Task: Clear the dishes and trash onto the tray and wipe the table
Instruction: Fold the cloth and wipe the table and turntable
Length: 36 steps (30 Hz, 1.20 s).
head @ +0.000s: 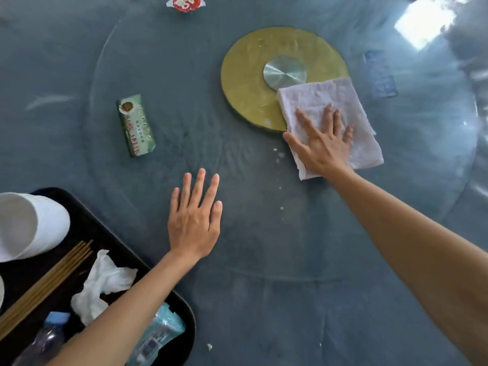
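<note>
A round table (264,299) covered in blue-grey cloth fills the view, and a clear glass turntable (158,62) lies over most of it, its rim curving close to the table's near edge. Near the middle of the turntable a yellow disc (245,75) shows through the glass, with a small silver hub (284,72) at its centre. At the table's near left edge sits a black tray (84,223), loaded with a stack of white bowls (29,225) in its far left corner, wooden chopsticks (45,281) lying slantwise beside them, a crumpled white napkin (103,283) near the tray's middle, a clear plastic bottle (46,336) with a blue cap at the near edge, and a pale blue wipes packet (161,331) toward the near right corner, partly hidden by the forearm. A folded white cloth (335,101) lies flat on the glass, overlapping the near right edge of the yellow disc; the right hand (323,146) presses down on it with fingers straight and spread. The left hand (194,220) is just beyond the tray's right edge, over the turntable's near side, palm down, fingers straight and slightly fanned, holding nothing; whether it touches the glass cannot be told. A green box (136,125) lies on the turntable's left half, well apart from both hands. A red and white wrapper (186,2) sits at the far edge of the table. A blue packet (380,75) shows dimly toward the right side. A few pale crumbs (280,155) dot the glass just beside the cloth's near left corner.
</note>
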Each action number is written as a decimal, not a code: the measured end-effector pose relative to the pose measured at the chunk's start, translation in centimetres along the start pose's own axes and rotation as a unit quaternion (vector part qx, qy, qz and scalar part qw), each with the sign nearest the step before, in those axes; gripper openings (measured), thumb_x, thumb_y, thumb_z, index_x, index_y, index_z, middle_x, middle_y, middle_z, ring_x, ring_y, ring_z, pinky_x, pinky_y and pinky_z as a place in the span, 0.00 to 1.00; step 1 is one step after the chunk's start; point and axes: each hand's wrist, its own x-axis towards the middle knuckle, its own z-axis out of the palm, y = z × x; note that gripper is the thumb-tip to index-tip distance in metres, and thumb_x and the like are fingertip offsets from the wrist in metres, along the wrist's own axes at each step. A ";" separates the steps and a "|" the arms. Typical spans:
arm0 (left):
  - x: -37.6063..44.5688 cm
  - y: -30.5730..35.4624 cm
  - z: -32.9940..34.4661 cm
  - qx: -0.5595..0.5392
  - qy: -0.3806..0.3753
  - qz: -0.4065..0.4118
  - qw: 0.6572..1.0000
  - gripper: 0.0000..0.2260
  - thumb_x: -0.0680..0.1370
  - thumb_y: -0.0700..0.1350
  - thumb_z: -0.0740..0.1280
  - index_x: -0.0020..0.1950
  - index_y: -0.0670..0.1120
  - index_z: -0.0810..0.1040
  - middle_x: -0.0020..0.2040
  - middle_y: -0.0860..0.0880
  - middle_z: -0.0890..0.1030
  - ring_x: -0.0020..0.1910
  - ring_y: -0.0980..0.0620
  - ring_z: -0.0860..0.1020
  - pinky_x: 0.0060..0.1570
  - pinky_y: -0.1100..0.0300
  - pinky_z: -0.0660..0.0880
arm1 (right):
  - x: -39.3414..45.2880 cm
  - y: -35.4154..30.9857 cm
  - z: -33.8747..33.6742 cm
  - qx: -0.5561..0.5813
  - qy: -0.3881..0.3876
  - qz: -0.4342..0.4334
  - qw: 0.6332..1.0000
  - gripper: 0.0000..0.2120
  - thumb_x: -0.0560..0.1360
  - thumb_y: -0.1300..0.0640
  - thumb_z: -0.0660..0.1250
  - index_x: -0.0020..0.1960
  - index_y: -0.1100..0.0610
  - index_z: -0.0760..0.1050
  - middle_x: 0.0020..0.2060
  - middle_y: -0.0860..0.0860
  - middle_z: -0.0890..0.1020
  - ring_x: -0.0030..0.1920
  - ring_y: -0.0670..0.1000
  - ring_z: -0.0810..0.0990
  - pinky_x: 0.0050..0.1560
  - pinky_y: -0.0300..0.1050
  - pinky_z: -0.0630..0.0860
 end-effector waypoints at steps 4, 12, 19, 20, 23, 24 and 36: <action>0.7 -1.2 0.0 -0.027 0.015 0.002 1.000 0.27 0.84 0.51 0.50 0.83 0.48 0.54 0.83 0.51 0.53 0.83 0.49 0.50 0.80 0.47 0.49 | -0.2 -2.8 0.9 -0.036 -0.016 -0.194 0.980 0.33 0.75 0.21 0.47 0.78 0.25 0.47 0.84 0.54 0.42 0.83 0.57 0.40 0.80 0.66 0.40; 3.7 -5.8 -2.0 -0.044 -0.019 0.031 0.998 0.27 0.83 0.50 0.48 0.82 0.45 0.57 0.83 0.50 0.57 0.82 0.49 0.51 0.80 0.47 0.47 | -17.1 0.8 4.6 -0.015 -0.055 -0.513 0.857 0.34 0.76 0.29 0.63 0.79 0.30 0.58 0.84 0.55 0.50 0.84 0.60 0.48 0.79 0.69 0.51; 5.2 -7.5 -4.0 -0.003 -0.024 -0.044 0.999 0.25 0.86 0.47 0.54 0.82 0.42 0.57 0.84 0.44 0.53 0.83 0.43 0.47 0.79 0.42 0.50 | -21.6 6.0 1.9 0.031 -0.090 -0.514 0.852 0.28 0.78 0.55 0.68 0.78 0.43 0.69 0.82 0.52 0.63 0.82 0.56 0.59 0.80 0.61 0.55; 4.7 -6.7 -4.1 -0.020 -0.026 -0.059 0.998 0.25 0.85 0.46 0.55 0.82 0.41 0.57 0.84 0.43 0.52 0.83 0.43 0.46 0.79 0.43 0.49 | -21.3 6.1 1.5 0.073 -0.090 -0.498 0.859 0.25 0.79 0.59 0.67 0.76 0.48 0.73 0.79 0.52 0.67 0.81 0.55 0.63 0.79 0.60 0.58; 2.3 -3.7 -3.3 -0.072 -0.045 -0.056 0.995 0.28 0.85 0.47 0.57 0.82 0.39 0.54 0.84 0.44 0.49 0.83 0.44 0.44 0.80 0.45 0.47 | -19.3 5.6 0.4 0.196 -0.048 -0.393 0.897 0.19 0.79 0.68 0.62 0.66 0.57 0.81 0.69 0.50 0.78 0.73 0.50 0.74 0.75 0.43 0.65; 1.6 -2.8 -2.8 -0.081 -0.052 -0.059 0.994 0.29 0.85 0.49 0.57 0.83 0.40 0.52 0.84 0.44 0.47 0.83 0.46 0.44 0.80 0.46 0.45 | -18.2 5.2 -0.2 0.222 -0.022 -0.337 0.915 0.18 0.79 0.67 0.61 0.64 0.56 0.81 0.67 0.49 0.79 0.70 0.48 0.76 0.72 0.36 0.66; 2.3 -4.8 -1.4 -0.035 -0.003 -0.053 0.998 0.30 0.83 0.55 0.47 0.83 0.44 0.53 0.84 0.47 0.51 0.83 0.50 0.47 0.80 0.47 0.45 | -3.9 6.6 -3.6 0.088 -0.030 0.051 0.994 0.29 0.78 0.33 0.62 0.77 0.29 0.57 0.84 0.56 0.43 0.83 0.56 0.40 0.78 0.67 0.38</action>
